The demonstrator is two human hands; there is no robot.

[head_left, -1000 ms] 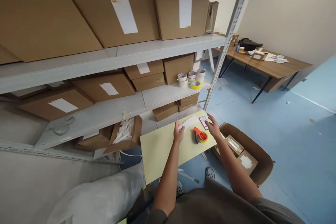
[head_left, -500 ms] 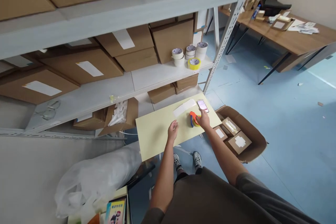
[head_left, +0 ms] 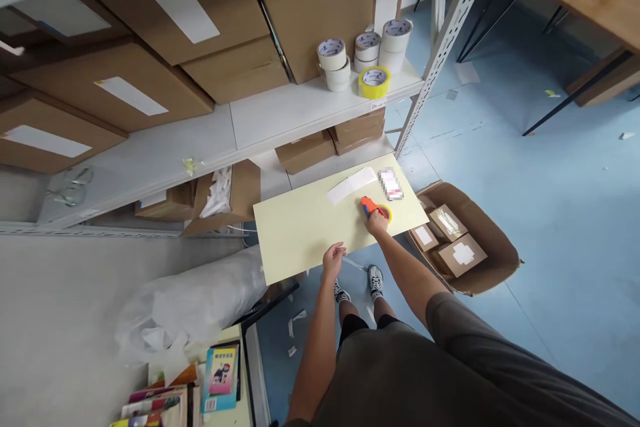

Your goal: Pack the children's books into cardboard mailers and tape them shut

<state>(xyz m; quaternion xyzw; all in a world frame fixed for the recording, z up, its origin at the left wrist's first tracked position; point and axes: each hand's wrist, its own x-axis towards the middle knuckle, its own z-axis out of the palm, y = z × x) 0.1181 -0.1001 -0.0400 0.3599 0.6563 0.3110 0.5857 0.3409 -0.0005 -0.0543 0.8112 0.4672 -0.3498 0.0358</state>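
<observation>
Grips an orange tape dispenser at the right half of a pale board
Has the right hand wrapped around its near end, seemingly for firm control; holds the left hand half-curled, apparently empty, by the near edge, perhaps leaving space; has a white strip and phone lying beyond, likely clear of the dispenser

Open room for a hand spans the left half of the surface. Rightward, the tape dispenser in the right hand, the paper strip and the phone obstruct; a shelf upright stands just beyond the far right corner.
</observation>
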